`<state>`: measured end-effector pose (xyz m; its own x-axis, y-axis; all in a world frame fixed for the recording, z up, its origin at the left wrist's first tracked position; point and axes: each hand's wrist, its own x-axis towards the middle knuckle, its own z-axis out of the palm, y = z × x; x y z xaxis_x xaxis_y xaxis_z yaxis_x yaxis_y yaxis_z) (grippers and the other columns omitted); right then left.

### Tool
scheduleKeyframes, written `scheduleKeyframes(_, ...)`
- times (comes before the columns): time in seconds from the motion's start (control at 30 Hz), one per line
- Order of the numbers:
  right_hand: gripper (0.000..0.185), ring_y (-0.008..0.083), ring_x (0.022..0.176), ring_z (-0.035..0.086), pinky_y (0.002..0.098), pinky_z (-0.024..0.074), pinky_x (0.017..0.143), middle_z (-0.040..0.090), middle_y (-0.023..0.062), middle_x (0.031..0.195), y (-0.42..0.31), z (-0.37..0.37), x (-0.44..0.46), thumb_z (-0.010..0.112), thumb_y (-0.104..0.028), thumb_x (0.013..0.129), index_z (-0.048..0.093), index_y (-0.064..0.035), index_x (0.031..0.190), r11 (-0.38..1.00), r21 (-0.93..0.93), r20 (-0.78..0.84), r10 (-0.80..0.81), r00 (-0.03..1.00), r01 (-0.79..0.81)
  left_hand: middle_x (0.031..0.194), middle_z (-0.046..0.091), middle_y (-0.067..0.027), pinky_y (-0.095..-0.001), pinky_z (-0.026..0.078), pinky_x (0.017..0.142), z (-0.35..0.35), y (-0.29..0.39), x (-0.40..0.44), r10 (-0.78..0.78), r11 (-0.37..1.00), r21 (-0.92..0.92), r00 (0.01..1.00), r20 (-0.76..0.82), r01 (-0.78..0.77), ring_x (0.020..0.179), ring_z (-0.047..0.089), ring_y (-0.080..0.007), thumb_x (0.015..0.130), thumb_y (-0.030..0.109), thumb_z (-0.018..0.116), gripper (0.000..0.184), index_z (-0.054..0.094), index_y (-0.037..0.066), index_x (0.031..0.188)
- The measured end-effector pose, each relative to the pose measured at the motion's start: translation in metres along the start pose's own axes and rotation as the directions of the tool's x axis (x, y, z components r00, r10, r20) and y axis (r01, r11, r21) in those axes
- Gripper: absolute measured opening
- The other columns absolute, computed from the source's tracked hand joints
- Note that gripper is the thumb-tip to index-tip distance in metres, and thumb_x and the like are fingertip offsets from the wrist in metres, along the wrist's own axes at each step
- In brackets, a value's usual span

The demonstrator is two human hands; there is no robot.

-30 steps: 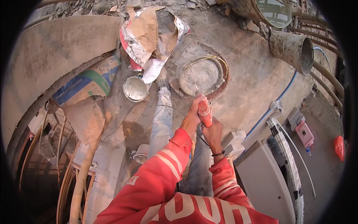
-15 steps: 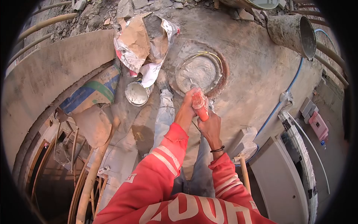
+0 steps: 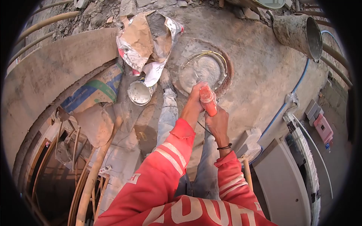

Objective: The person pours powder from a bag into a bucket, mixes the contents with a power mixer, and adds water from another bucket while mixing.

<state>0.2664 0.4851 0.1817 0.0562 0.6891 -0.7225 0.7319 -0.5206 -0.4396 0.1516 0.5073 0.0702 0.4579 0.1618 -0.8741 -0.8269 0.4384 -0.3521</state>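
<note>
An orange-red power tool is gripped in both hands above the near edge of a round bucket of grey powdery mix. My left hand wraps round the tool's front part, and my right hand is closed on its rear handle. The tool's shaft points into the mix, its lower end hidden. Yellowish wire curves along the bucket's far rim. A dark cord runs back from the tool between my legs. To the left of the bucket is my shoe, beside a small white pail.
Torn paper bags lie beyond the pail. A blue-green printed sack rests by the curved wall at left. Right are a tipped dirty bucket, a blue hose, a pink case and a white panel. Wooden poles stand lower left.
Both hands and the tool have shifted around over the near side of the bucket, still together. The camera view has turned and shifted, and the mix's surface looks different.
</note>
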Motion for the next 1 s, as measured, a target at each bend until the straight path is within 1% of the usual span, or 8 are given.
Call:
scheduleKeyframes(0.07,0.023,0.0496,0.082,0.068,0.0507,0.0527,0.073,0.068,0.0297,0.080,-0.004,-0.002,0.001,0.068,-0.014,0.078,0.069,0.0053,0.091,1.000,-0.009,0.003,-0.009,1.000,0.009,0.070,0.059,-0.0165,-0.0519,0.053,0.057,-0.001,0.001,0.000,0.028,0.999,0.037,0.997,0.068,-0.031,0.059,0.060,-0.0356,0.087,0.036,0.068,0.029,0.054,0.010,0.085)
scheduleKeyframes(0.27,0.024,0.0511,0.084,0.068,0.0525,0.0529,0.075,0.069,0.0316,0.083,-0.024,-0.003,0.001,0.068,-0.013,0.078,0.069,0.0060,0.092,0.999,0.028,-0.007,0.040,0.999,-0.039,0.069,0.057,-0.0134,-0.0486,0.054,0.055,0.005,0.006,0.000,0.043,0.997,0.067,0.998,0.051,-0.047,0.059,0.061,-0.0340,0.084,0.033,0.070,0.028,0.054,0.010,0.080)
scheduleKeyframes(0.37,0.024,0.0506,0.085,0.068,0.0516,0.0527,0.075,0.069,0.0314,0.084,-0.021,-0.002,0.003,0.069,-0.013,0.078,0.070,0.0057,0.094,0.998,-0.005,0.000,0.067,0.998,-0.067,0.069,0.057,-0.0137,-0.0493,0.054,0.056,0.006,0.005,0.009,0.121,0.991,0.055,0.992,-0.020,-0.120,0.059,0.061,-0.0334,0.082,0.033,0.072,0.030,0.054,0.010,0.083)
scheduleKeyframes(0.47,0.024,0.0503,0.085,0.069,0.0512,0.0525,0.076,0.069,0.0315,0.083,-0.027,-0.001,0.004,0.069,-0.013,0.078,0.070,0.0060,0.092,0.996,-0.019,-0.006,0.084,0.996,-0.084,0.069,0.057,-0.0134,-0.0500,0.054,0.056,0.005,0.005,0.012,0.129,0.991,0.044,0.992,0.014,-0.129,0.059,0.061,-0.0331,0.081,0.034,0.074,0.032,0.054,0.010,0.085)
scheduleKeyframes(0.57,0.027,0.0410,0.074,0.071,0.0482,0.0518,0.071,0.069,0.0284,0.075,-0.026,0.004,0.004,0.071,-0.017,0.077,0.069,0.0079,0.087,0.997,-0.044,-0.053,0.059,0.997,-0.061,0.070,0.058,-0.0140,-0.0503,0.054,0.056,0.013,0.011,-0.003,0.040,0.999,0.029,0.999,0.006,-0.040,0.059,0.061,-0.0329,0.081,0.034,0.074,0.031,0.054,0.010,0.085)
scheduleKeyframes(0.67,0.024,0.0497,0.084,0.069,0.0502,0.0523,0.075,0.069,0.0314,0.082,-0.035,0.003,0.003,0.069,-0.013,0.078,0.070,0.0066,0.092,0.995,-0.043,-0.027,0.092,0.995,-0.093,0.072,0.060,-0.0144,-0.0500,0.054,0.057,0.005,0.012,0.004,0.002,0.998,0.057,0.994,0.114,-0.008,0.059,0.061,-0.0326,0.082,0.034,0.073,0.030,0.054,0.010,0.084)
scheduleKeyframes(0.77,0.025,0.0486,0.083,0.070,0.0501,0.0522,0.076,0.070,0.0309,0.083,-0.035,0.002,0.001,0.069,-0.014,0.078,0.069,0.0068,0.091,0.993,-0.017,-0.053,0.115,0.992,-0.116,0.071,0.061,-0.0145,-0.0496,0.054,0.056,0.012,0.008,0.006,0.030,0.999,0.037,0.999,0.040,-0.032,0.059,0.061,-0.0320,0.083,0.033,0.072,0.029,0.055,0.010,0.082)
scheduleKeyframes(1.0,0.027,0.0477,0.083,0.070,0.0502,0.0522,0.077,0.070,0.0308,0.082,-0.018,-0.002,0.002,0.068,-0.016,0.077,0.069,0.0071,0.091,0.991,-0.051,-0.062,0.122,0.991,-0.125,0.067,0.057,-0.0114,-0.0475,0.053,0.055,0.019,-0.004,0.016,0.059,0.997,0.052,0.998,0.000,-0.059,0.057,0.060,-0.0299,0.082,0.030,0.073,0.027,0.053,0.011,0.082)
